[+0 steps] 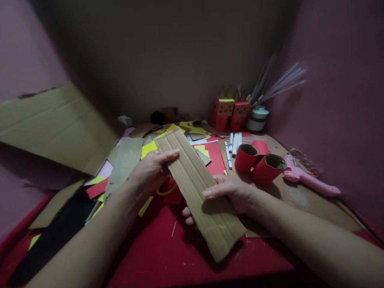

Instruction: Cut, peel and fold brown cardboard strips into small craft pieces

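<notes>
A long strip of brown corrugated cardboard (195,180) is held slantwise above the red table (156,256), with crease lines running along its length. My left hand (156,166) grips its upper left edge, thumb on top and the other fingers hidden behind. Lower down, my right hand (225,192) holds the strip from the right side, its thumb pressed on the face and fingertips showing past the far edge. Beneath the strip, a yellow ring-shaped handle (166,189) is partly covered.
Red tubes (265,172) and a pink glue gun (309,180) stand and lie at right. Behind are white markers (235,144), box-faced figures (225,112) and a jar (258,119). Paper scraps (193,129) cover the back; a large cardboard sheet (57,128) leans at left.
</notes>
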The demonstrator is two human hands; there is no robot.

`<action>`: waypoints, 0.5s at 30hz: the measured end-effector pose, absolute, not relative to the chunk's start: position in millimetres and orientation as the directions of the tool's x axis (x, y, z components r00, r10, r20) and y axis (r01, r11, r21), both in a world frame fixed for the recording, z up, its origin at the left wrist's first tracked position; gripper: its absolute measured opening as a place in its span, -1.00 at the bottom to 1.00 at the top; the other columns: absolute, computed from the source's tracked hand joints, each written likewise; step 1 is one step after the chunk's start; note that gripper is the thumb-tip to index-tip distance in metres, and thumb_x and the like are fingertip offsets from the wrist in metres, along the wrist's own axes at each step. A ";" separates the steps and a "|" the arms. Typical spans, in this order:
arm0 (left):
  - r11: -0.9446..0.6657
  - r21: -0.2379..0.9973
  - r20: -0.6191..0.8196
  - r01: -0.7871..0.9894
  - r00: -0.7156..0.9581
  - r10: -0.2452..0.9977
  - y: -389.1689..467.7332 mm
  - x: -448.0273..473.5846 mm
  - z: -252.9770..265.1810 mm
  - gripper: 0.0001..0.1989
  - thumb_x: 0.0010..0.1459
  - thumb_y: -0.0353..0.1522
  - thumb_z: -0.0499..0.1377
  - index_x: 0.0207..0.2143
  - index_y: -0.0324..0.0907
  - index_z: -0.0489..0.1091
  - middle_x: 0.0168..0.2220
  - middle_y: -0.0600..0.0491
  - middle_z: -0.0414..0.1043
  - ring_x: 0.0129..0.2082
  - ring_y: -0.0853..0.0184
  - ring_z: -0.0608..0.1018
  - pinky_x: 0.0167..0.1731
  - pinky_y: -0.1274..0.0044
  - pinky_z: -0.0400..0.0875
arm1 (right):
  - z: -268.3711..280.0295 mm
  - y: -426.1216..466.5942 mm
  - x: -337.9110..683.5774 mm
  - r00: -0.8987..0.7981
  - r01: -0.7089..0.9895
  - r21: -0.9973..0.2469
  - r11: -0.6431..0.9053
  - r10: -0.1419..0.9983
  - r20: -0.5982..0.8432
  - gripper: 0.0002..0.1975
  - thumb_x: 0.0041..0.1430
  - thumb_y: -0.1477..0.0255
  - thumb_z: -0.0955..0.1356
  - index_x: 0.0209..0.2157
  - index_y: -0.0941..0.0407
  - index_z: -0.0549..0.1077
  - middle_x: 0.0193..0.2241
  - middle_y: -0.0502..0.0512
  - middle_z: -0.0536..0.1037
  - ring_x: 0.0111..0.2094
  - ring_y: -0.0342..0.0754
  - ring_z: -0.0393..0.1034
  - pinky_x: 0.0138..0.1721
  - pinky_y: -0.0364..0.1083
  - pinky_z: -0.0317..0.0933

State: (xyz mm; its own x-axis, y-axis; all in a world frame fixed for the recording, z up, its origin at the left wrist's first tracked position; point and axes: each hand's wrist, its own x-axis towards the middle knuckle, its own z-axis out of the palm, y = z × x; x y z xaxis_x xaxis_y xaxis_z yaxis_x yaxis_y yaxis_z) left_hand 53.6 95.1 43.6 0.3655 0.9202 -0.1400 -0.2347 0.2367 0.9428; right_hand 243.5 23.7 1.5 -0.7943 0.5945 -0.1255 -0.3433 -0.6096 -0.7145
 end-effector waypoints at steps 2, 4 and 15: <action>0.233 0.947 -0.134 -0.221 0.386 0.912 86.3 59.9 42.8 -0.76 -0.08 -0.39 0.30 -0.30 -0.33 0.50 -0.42 -0.11 0.57 -0.37 0.10 0.61 -0.33 0.32 0.54 | 3.1 22.5 243.8 -0.810 -0.364 -0.703 -0.611 0.581 -0.086 -0.59 0.03 0.44 0.37 -0.06 0.27 0.34 -0.19 0.38 0.55 -0.19 0.17 0.50 -0.10 0.22 0.27; 0.206 0.955 -0.107 -0.213 0.404 0.909 80.3 62.7 41.7 -0.73 -0.08 -0.38 0.31 -0.28 -0.32 0.51 -0.38 -0.10 0.58 -0.36 0.11 0.61 -0.29 0.32 0.53 | 3.3 21.5 242.7 -0.813 -0.386 -0.701 -0.600 0.580 -0.048 -0.61 0.03 0.46 0.36 -0.08 0.27 0.34 -0.22 0.38 0.56 -0.24 0.16 0.52 -0.13 0.24 0.28; 0.142 0.896 -0.031 -0.422 0.259 0.965 89.4 52.9 48.0 -0.81 -0.13 -0.44 0.34 -0.38 -0.31 0.51 -0.39 -0.04 0.58 -0.39 0.25 0.59 -0.32 0.48 0.54 | 8.6 26.8 243.6 -0.920 -0.230 -0.639 -0.734 0.377 -0.103 -0.21 -0.05 -0.10 0.29 -0.12 0.38 0.39 -0.34 0.31 0.55 -0.30 0.08 0.50 -0.09 0.04 0.24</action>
